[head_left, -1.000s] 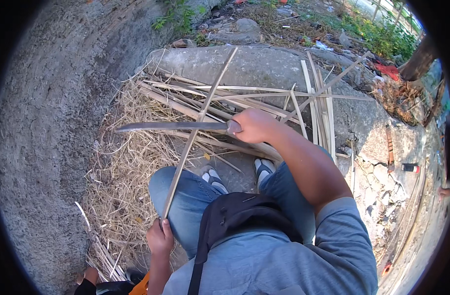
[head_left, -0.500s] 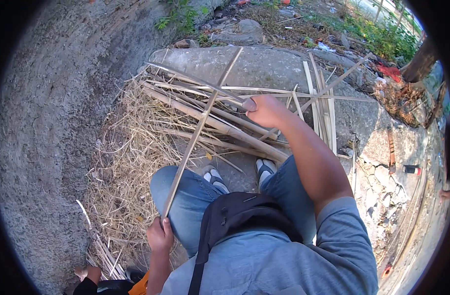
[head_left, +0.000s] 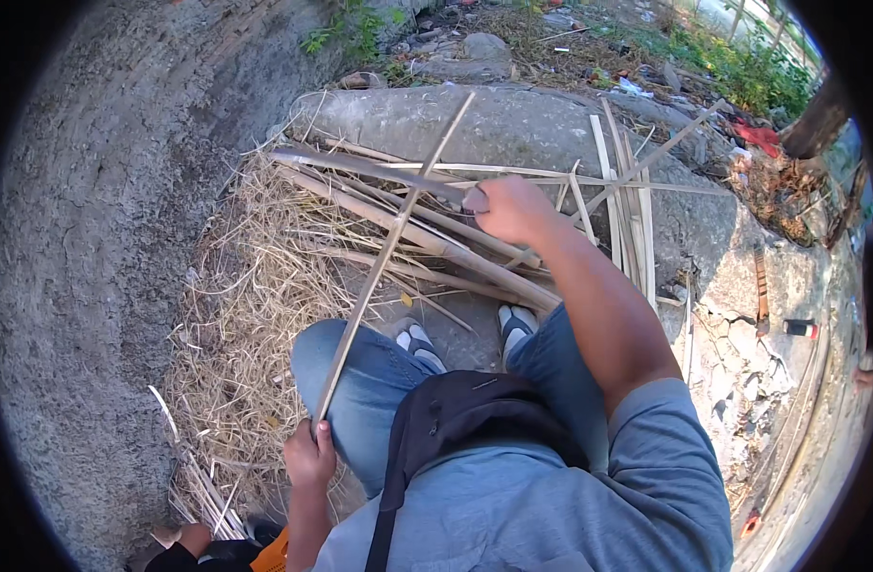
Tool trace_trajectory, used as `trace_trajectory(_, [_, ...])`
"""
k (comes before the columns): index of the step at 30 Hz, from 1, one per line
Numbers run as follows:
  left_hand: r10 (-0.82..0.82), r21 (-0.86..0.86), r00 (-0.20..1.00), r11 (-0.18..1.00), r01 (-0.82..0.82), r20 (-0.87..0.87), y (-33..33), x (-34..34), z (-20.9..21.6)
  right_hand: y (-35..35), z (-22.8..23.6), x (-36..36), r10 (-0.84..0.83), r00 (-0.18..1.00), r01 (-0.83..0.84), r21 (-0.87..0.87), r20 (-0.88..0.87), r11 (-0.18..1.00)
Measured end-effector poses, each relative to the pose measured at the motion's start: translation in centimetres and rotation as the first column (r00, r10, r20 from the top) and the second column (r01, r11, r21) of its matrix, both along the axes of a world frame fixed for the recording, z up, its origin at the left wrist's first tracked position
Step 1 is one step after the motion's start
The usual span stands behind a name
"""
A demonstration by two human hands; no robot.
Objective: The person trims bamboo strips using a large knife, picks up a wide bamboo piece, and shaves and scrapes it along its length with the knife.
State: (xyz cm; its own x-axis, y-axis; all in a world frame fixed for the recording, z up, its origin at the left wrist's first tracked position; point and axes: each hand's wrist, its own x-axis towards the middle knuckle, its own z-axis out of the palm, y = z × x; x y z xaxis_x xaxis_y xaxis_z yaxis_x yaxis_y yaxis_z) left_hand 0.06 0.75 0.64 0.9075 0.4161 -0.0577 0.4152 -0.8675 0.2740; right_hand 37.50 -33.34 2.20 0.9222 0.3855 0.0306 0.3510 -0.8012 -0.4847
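Note:
My left hand [head_left: 310, 459] is closed round the near end of a long, narrow bamboo strip [head_left: 368, 291]. The strip slants up past my left knee, its far end over the pale rock. Held by its handle in my closed right hand [head_left: 518, 214] is a long-bladed machete [head_left: 350, 166]. Its dark blade points left and crosses the strip's upper part; I cannot tell whether the edge bites into it. Beneath both lie several bamboo poles [head_left: 444, 250].
Curly bamboo shavings [head_left: 241, 343] heap up at left, against a rough wall [head_left: 83, 257]. Split strips [head_left: 636, 224] lean on the rock [head_left: 541, 114] at right. Another person's hand [head_left: 196, 540] shows at lower left. A dark cylinder [head_left: 799, 328] lies at far right.
The machete has turned slightly, its tip lower and nearer me and more of the blade's flat showing. My right hand has shifted a little left; my left hand stays on the strip.

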Motion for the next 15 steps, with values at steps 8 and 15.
trace_trajectory(8, [-0.030, -0.024, 0.999, 0.999, 0.029, -0.037, 1.2, -0.3, 0.0, -0.7, 1.1, -0.9, 0.007, 0.989, 0.008, 0.099, -0.145, 0.995])
trace_trajectory(15, [-0.056, -0.099, 0.998, 0.994, 0.056, 0.000, 1.2, 0.0, 0.2, 1.7, 1.2, -3.5, 0.275, 0.955, -0.282, -0.053, -0.109, 0.958])
